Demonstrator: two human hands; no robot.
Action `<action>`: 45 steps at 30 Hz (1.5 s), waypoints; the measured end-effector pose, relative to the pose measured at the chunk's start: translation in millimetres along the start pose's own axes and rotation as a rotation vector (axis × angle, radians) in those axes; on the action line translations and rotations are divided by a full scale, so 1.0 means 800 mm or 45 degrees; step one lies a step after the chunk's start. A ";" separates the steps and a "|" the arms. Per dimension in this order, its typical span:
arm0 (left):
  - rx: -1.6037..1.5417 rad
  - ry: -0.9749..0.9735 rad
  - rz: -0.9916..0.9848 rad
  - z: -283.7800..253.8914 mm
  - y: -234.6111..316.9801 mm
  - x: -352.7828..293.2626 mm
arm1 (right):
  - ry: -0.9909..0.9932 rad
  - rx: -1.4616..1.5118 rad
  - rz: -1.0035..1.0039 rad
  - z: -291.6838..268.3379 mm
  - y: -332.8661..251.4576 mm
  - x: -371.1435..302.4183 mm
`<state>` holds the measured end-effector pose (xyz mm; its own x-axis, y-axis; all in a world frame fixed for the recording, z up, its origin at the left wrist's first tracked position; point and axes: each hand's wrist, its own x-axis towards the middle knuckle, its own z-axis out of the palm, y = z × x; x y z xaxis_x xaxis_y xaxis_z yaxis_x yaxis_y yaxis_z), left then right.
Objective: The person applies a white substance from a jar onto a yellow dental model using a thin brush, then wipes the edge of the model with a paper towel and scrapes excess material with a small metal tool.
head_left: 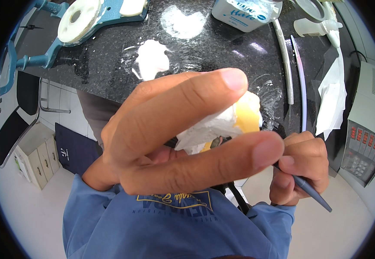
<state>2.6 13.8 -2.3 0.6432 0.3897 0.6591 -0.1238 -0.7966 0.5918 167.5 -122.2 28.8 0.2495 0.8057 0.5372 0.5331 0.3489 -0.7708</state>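
Note:
My left hand is raised close to the view, two fingers stretched across a lump of white and yellow plaster. It seems to hold this piece from below and behind; the fingers hide much of it, and its full shape cannot be told. A small dark greenish tip shows against the plaster between the fingers. My right hand, just right of the left fingertips, is closed round a slim grey-blue handle. The handle slants down to the right; its working end is hidden behind my left hand.
Blue articulators with white plaster discs stand at the far left of the dark speckled counter. White plaster paste is smeared on it. Beyond are a tissue pack, a lavender-handled tool, a metal-and-white tool and a bottle.

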 end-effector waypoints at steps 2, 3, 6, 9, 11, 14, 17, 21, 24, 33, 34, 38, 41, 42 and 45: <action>0.007 0.007 0.003 -0.001 -0.002 -0.002 | 0.036 0.049 0.004 0.002 -0.001 -0.001; 0.004 0.006 0.005 -0.002 -0.002 -0.003 | 0.037 0.048 0.005 0.002 -0.001 -0.001; 0.002 0.002 0.011 -0.002 -0.003 -0.003 | 0.012 0.015 0.001 0.003 0.000 0.000; 0.017 -0.006 0.032 -0.009 -0.005 -0.003 | 0.049 0.010 -0.018 0.005 0.000 -0.007; 0.030 -0.025 0.071 -0.017 -0.009 -0.001 | 0.213 0.130 -0.004 0.005 -0.003 -0.011; -0.084 -0.005 0.012 -0.018 -0.013 -0.005 | 0.124 0.167 0.017 -0.005 -0.006 -0.012; -0.342 0.082 -0.172 -0.015 -0.007 -0.009 | 0.119 0.177 -0.039 -0.002 -0.004 -0.011; -0.484 0.177 -0.391 -0.013 0.001 -0.011 | 0.156 0.135 0.002 0.007 -0.010 -0.011; -0.534 0.220 -0.471 -0.012 0.002 -0.013 | 0.120 0.071 -0.015 0.010 -0.011 -0.005; -0.510 0.235 -0.470 -0.010 0.001 -0.014 | 0.200 0.089 -0.015 0.026 -0.016 -0.005; -0.505 0.233 -0.466 -0.010 0.000 -0.014 | 0.200 0.089 -0.017 0.026 -0.015 -0.005; -0.485 0.238 -0.451 -0.010 0.000 -0.014 | 0.178 0.081 -0.030 0.027 -0.014 -0.005; -0.479 0.230 -0.441 -0.011 -0.001 -0.014 | 0.167 0.051 -0.049 0.027 -0.014 -0.003; -0.474 0.228 -0.437 -0.011 -0.001 -0.014 | 0.158 0.038 -0.057 0.027 -0.014 -0.003; -0.473 0.238 -0.428 -0.010 -0.001 -0.014 | 0.151 0.027 -0.054 0.027 -0.014 -0.004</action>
<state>-10.5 13.7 -6.5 0.5518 0.6979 0.4565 -0.2156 -0.4094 0.8865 143.6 -118.1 28.5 0.3219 0.7280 0.6053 0.5282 0.3925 -0.7530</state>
